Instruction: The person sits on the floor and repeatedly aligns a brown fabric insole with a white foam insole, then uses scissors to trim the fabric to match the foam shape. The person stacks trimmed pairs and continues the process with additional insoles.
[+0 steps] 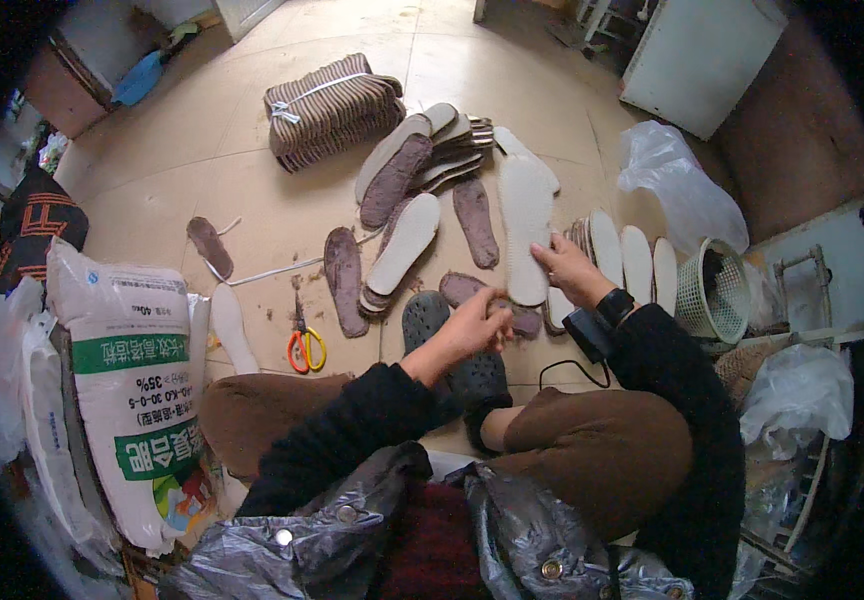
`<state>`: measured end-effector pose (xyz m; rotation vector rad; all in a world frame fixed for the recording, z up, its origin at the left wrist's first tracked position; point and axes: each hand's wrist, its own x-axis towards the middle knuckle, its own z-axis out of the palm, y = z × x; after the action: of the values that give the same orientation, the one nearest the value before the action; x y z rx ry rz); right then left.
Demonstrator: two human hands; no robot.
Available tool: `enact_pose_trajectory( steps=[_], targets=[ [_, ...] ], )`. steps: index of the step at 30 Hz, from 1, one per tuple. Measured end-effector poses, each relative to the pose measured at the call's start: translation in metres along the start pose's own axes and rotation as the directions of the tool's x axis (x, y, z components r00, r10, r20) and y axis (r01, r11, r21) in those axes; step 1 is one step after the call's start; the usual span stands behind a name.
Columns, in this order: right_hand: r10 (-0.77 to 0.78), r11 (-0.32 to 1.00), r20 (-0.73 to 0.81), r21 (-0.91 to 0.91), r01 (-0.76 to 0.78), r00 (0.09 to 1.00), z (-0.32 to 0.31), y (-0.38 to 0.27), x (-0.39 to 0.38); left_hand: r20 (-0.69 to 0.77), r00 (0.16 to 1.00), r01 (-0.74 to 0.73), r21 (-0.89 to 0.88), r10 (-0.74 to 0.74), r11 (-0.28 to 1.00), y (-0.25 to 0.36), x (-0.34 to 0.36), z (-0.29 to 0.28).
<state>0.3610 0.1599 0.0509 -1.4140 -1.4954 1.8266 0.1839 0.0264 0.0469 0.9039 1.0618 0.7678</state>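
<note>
My right hand (574, 272) is closed on the edge of a white insole (526, 215), thumb on top, and the insole points away from me. My left hand (474, 328) hovers just left of its near end with curled fingers; whatever they may pinch is too small to make out. Beneath that hand, a purple-brown fuzzy insole (525, 322) lies partly hidden. Further left lie another fuzzy insole (346, 280) and a small stack topped by a white insole (404, 245). A single brown insole (474, 222) rests beyond my left hand.
A tied striped bundle of insoles (332, 110) lies at the back, near a loose insole pile (397, 180). Scissors (306, 348) and white cord (277, 272) are on the floor. A printed sack (132, 370) stands left; a mesh basket (714, 295) and plastic bag (680, 185) sit right.
</note>
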Motion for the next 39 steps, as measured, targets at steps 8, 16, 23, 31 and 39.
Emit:
enact_pose_trajectory(
  steps=[8, 16, 23, 31, 39],
  targets=[
    [-0.065, 0.909, -0.362, -0.405, -0.094, 0.930, -0.081, 0.144, 0.018, -0.037, 0.999, 0.040, 0.100, -0.036, 0.994, -0.048, -0.005, -0.018],
    [0.030, 0.999, -0.533, 0.002, -0.035, 0.846, -0.070, 0.173, 0.019, -0.096, 0.992, 0.089, 0.147, -0.076, 0.985, -0.060, -0.008, -0.043],
    [0.505, 0.863, -0.315, 0.207, -0.462, 0.803, -0.070, 0.179, -0.010, -0.105, 0.991, 0.097, 0.149, -0.082, 0.984, -0.072, -0.006, -0.052],
    [0.335, 0.931, -0.509, 0.051, -0.360, 0.793, -0.061, 0.180, -0.016, -0.119, 0.989, 0.099, 0.122, -0.084, 0.988, -0.085, -0.002, -0.063],
    [0.615, 0.788, -0.476, 0.390, -0.476, 0.629, -0.054, 0.186, -0.013, -0.101, 0.987, 0.130, 0.072, -0.123, 0.989, -0.087, -0.001, -0.067]
  ],
)
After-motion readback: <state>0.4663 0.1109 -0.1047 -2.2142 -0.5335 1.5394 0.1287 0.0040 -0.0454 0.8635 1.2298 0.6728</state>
